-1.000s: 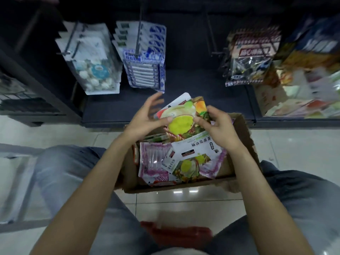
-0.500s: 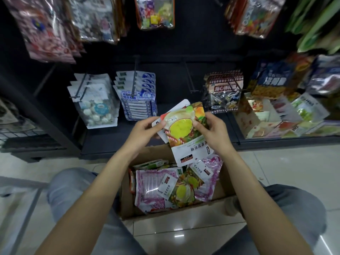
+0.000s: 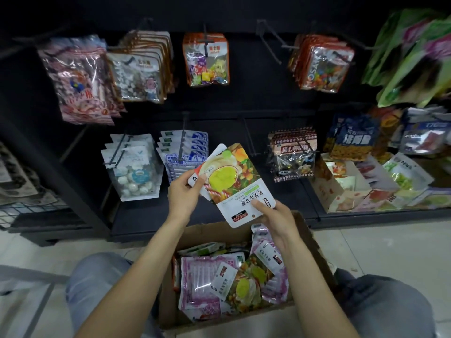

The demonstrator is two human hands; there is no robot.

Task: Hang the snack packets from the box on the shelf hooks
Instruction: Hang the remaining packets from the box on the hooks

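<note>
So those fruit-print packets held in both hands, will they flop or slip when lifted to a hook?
The fruit-print packets look flat and fairly stiff: they hold their shape, gripped by the left hand and right hand only at the edges. Probably light. The glossy film could let the fanned stack slide apart.

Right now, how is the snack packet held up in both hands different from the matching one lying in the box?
The held packet is up in front of the shelf, gripped by the left hand and right hand; the boxed packet lies loose in the cardboard box. The held packet shows its whole face; the boxed packet is partly covered by neighbours. The held one fronts a small fanned stack. Both share the yellow-green fruit design.
</note>
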